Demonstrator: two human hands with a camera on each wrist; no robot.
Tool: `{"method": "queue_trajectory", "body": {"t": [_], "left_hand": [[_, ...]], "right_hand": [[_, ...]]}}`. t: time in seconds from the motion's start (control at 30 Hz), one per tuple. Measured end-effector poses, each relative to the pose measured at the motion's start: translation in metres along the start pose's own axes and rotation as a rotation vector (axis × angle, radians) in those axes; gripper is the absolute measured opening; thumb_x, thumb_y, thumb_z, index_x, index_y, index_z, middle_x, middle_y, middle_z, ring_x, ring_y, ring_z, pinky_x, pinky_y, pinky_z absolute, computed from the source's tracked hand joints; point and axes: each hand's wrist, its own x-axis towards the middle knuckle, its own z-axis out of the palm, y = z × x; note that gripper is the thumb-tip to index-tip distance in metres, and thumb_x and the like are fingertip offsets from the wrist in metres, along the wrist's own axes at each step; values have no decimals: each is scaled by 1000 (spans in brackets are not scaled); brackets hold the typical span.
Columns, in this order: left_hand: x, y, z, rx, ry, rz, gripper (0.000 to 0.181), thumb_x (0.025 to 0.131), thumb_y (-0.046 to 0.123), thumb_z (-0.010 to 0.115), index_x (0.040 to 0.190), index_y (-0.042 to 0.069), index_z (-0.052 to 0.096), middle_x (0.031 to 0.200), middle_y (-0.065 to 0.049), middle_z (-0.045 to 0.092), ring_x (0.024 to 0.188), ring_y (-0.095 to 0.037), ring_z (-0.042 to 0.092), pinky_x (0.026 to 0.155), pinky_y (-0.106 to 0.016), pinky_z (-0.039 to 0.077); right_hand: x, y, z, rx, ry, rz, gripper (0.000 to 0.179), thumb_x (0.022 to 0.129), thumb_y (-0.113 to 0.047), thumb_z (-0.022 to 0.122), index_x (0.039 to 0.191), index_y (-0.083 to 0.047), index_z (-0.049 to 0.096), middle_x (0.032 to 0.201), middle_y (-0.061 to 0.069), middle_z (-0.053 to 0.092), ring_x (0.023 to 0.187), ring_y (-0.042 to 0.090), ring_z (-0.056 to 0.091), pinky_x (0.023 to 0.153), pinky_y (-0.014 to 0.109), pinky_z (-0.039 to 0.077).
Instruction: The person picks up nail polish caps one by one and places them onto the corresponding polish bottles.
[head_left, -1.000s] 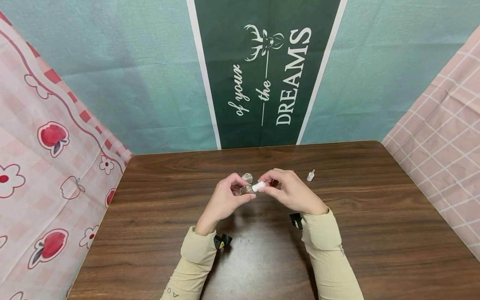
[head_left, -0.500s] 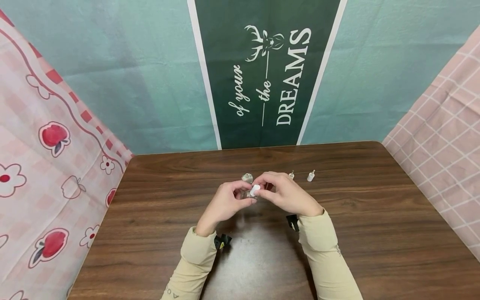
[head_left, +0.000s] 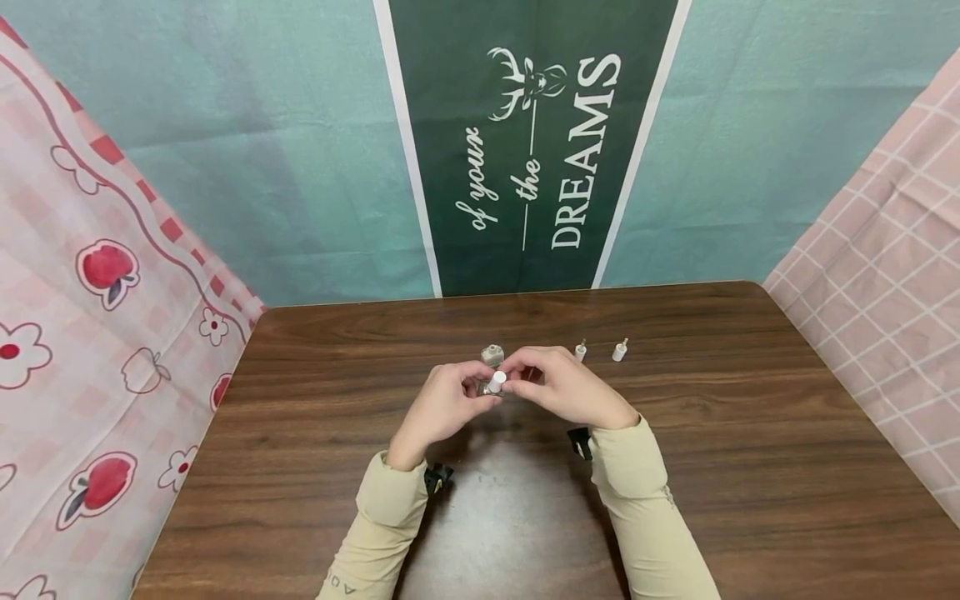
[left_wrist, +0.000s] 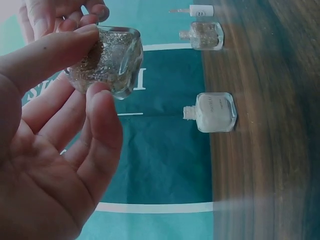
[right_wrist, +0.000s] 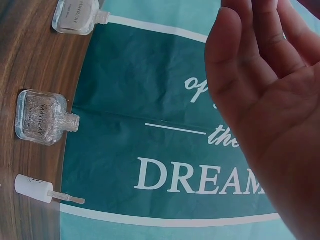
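My left hand (head_left: 442,408) grips a square clear bottle of glitter nail polish (left_wrist: 112,60) between thumb and fingers, just above the table. Thumb and fingertips of my right hand (head_left: 562,383) pinch the white cap (head_left: 498,380) at the bottle's top; it points up toward the head camera. In the right wrist view this hand's fingertips run out of frame. Right behind the hands stands an uncapped pale polish bottle (head_left: 492,356). An uncapped glitter bottle (right_wrist: 42,117) stands to its right, hidden by my right hand in the head view.
Two white brush caps stand on the table to the right, brushes up: a nearer cap (head_left: 581,353) beside my right hand and a farther cap (head_left: 619,352). The brown wooden table (head_left: 750,433) ends at a green cloth backdrop (head_left: 480,267).
The bottle and cap have turned from lying sideways, cap to the right, to cap upward. My right hand has shifted left and slightly nearer, uncovering the nearer brush cap.
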Motion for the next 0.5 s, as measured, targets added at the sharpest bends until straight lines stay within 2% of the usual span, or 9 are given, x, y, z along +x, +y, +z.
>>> {"method": "queue_trajectory", "body": {"t": [0.17, 0.37, 0.5], "left_hand": [[-2, -9, 0, 22, 14, -8, 17, 80, 14, 78, 96, 13, 71, 65, 5, 56, 57, -7, 48, 53, -19, 39], [-6, -23, -3, 62, 48, -64, 16, 79, 15, 79, 92, 14, 69, 67, 6, 56, 58, -8, 48, 54, -20, 39], [-7, -30, -9, 90, 54, -94, 17, 79, 14, 79, 92, 12, 68, 70, 5, 60, 60, -8, 50, 55, -22, 42]], "right_hand": [[2, 2, 2, 4, -32, 22, 8, 90, -16, 68, 98, -16, 70, 85, -7, 68, 77, 5, 59, 71, 24, 51], [1, 6, 4, -36, -155, 45, 7, 92, -19, 66, 87, -15, 69, 78, -1, 67, 69, 3, 54, 66, 21, 48], [0, 8, 6, -66, -201, 76, 6, 92, -21, 66, 86, -18, 68, 79, -4, 67, 66, 4, 50, 63, 22, 45]]}}
